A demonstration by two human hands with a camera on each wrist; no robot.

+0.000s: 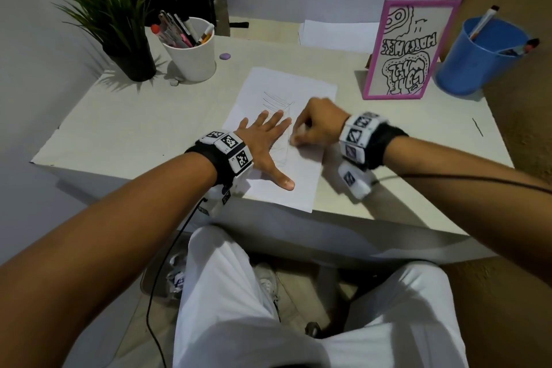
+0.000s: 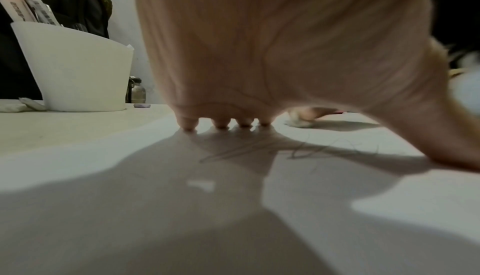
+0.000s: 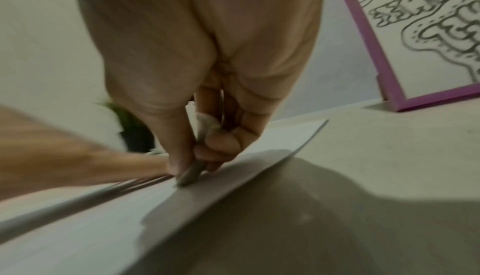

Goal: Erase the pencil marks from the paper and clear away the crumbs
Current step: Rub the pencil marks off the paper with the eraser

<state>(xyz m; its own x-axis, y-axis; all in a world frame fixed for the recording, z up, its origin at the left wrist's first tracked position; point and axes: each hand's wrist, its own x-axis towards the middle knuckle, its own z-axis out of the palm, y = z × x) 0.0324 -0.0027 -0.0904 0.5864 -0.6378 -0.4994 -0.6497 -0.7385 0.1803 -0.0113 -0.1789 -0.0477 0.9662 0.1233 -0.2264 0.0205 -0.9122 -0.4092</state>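
L hand (image 1: 263,143) flat on paper (image 1: 286,89), R hand (image 1: 316,125) pinching eraser (image 3: 189,173)

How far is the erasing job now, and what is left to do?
Done: nothing clearly finished. In hand: the left hand presses the paper flat while the right hand rubs an eraser on it. Left: pencil lines beyond the fingers remain, and clearing the crumbs.

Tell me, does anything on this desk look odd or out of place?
The pink-framed drawing stands upside down: its lettering reads inverted from the seat. The paper lies askew on the desk, though the left hand holds it flat.
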